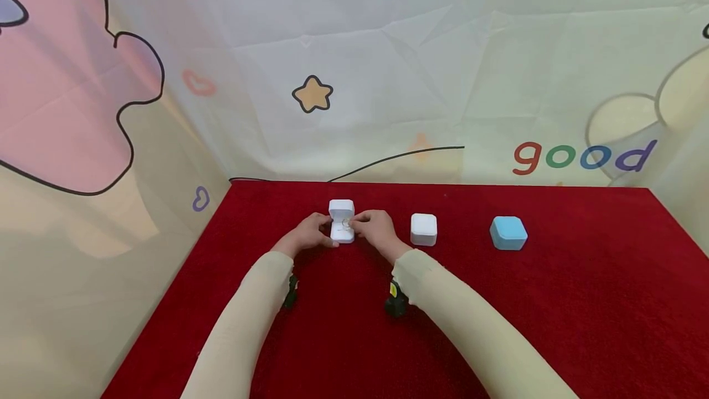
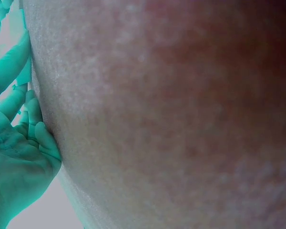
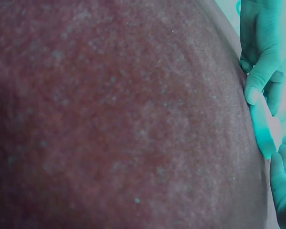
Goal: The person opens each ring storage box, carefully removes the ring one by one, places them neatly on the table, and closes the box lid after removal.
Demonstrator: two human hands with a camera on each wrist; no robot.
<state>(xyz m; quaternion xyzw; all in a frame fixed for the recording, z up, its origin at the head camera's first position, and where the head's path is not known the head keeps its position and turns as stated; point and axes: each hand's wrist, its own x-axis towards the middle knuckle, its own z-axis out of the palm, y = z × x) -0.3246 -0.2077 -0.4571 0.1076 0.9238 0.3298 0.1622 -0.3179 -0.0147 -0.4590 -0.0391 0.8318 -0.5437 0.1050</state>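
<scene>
A red cloth [image 1: 343, 343] with a soft, velvet-like surface covers the table. Nearest are two pale sleeves of smooth fabric, the left sleeve [image 1: 238, 325] and the right sleeve [image 1: 476, 319], and a dark device [image 1: 396, 302] sits at the right cuff. Beyond the cuffs, the left hand [image 1: 310, 231] grips the left side of an open white box [image 1: 340, 231], its thumb at the front lower corner. The right hand [image 1: 379, 231] is at the other side, its thumb and finger pinched together on a thin, gold-looking ring [image 1: 346, 223] which is just above the pale inside of this box. The box has rounded corners, and its lid stands upright at the far side. To the right of the hands, well apart, are a closed white box [image 1: 423, 229] and, further right, a light blue box [image 1: 508, 233], both with rounded edges. Behind the table hangs a creased, pale cloth backdrop [image 1: 382, 79], printed with an orange star [image 1: 312, 94] and the colourful word "good" [image 1: 583, 157].
</scene>
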